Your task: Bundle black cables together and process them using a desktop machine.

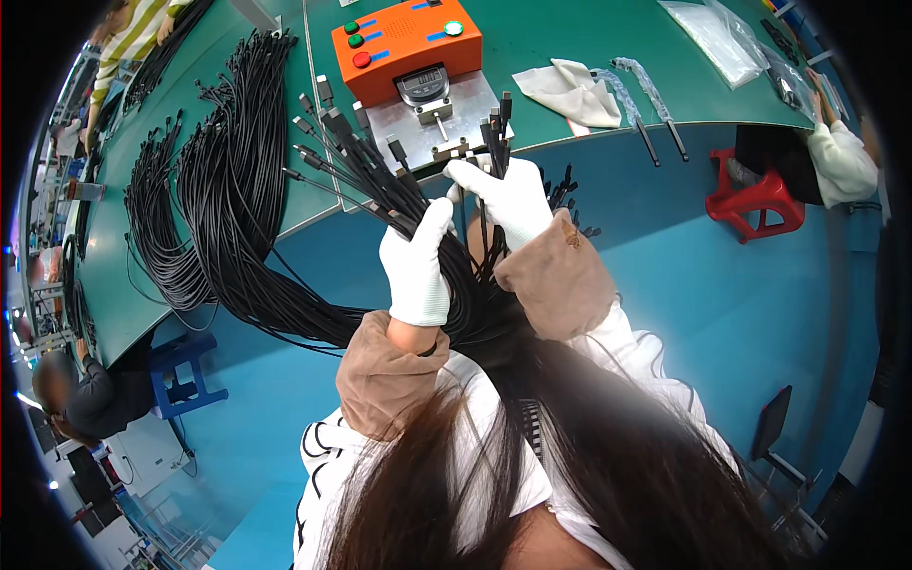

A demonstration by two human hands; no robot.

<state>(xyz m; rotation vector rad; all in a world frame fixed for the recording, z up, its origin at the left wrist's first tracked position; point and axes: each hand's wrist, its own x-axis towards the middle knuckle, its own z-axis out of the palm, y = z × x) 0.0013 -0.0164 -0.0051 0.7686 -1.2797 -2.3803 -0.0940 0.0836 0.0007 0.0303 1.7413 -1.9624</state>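
Observation:
My left hand [416, 271], in a white glove, is closed around a thick bundle of black cables [366, 171] whose plug ends fan out up and to the left. My gloved right hand [515, 201] is closed on a smaller group of black cables [496, 133], plugs upward. Its thumb and forefinger are at the near edge of a metal fixture plate [394, 131]; fingers hide whether a plug touches it. On that plate sits a digital gauge [424, 87]. Behind it stands an orange box [408, 43] with green, red and white buttons.
Large heaps of black cables [233, 161] cover the green table [313, 190] at left, some hanging over its edge. At right lie a white cloth [570, 93], two plastic-wrapped rods [655, 95] and clear bags [717, 43]. Stools [755, 195] and other people are on both sides.

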